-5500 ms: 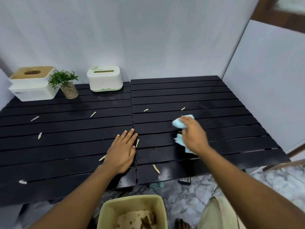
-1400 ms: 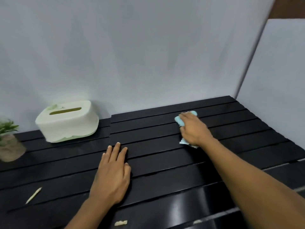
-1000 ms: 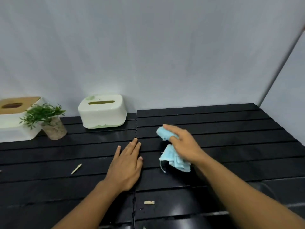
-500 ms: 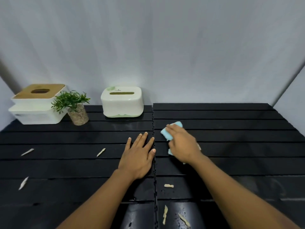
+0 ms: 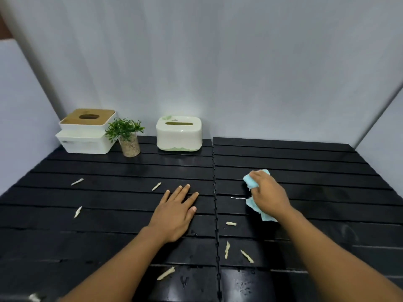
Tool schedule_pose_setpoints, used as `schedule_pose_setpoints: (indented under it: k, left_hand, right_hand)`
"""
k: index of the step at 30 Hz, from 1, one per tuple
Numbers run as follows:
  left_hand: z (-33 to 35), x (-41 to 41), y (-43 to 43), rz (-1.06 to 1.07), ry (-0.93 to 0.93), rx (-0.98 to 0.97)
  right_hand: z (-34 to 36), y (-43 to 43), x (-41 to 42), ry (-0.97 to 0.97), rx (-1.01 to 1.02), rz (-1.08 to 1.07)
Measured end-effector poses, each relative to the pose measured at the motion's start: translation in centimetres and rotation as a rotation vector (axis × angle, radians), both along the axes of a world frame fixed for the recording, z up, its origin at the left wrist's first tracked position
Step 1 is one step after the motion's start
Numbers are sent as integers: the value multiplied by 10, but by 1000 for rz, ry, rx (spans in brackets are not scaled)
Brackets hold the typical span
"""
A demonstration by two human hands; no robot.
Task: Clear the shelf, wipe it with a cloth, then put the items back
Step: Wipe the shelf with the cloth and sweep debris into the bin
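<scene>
The black slatted shelf (image 5: 305, 162) spans the view. My right hand (image 5: 269, 196) presses a light blue cloth (image 5: 250, 180) against the right panel, just right of the centre seam. My left hand (image 5: 175, 211) lies flat, fingers spread, on the left panel beside the seam. Several pale scraps lie on the slats, such as one (image 5: 231, 223) below the cloth and one (image 5: 156, 186) left of my left hand. At the back left stand a white-green tissue box (image 5: 178, 133), a small potted plant (image 5: 127, 136) and a wood-lidded white box (image 5: 87, 130).
A grey wall (image 5: 218, 62) backs the shelf, with side panels at the left (image 5: 19, 118) and right (image 5: 388, 136). More scraps lie near the front edge (image 5: 165, 273) and on the left panel (image 5: 77, 182).
The view has pulled back and tilted down. My right hand with the cloth has swept from the seam to the right along the slats. My left hand stays flat by the seam.
</scene>
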State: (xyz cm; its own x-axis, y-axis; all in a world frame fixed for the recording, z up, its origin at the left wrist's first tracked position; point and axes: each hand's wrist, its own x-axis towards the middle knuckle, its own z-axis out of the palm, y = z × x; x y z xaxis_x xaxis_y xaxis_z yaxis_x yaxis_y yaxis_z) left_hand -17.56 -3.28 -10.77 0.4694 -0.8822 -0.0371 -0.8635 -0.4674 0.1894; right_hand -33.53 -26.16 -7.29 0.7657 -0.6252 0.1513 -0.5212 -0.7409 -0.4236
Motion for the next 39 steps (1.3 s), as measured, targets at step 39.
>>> schedule_pose_setpoints:
  k: [39]
  left_hand:
    - [23,11,55,278,78,-166]
  right_hand:
    - [-24,129,119,88,-71,281]
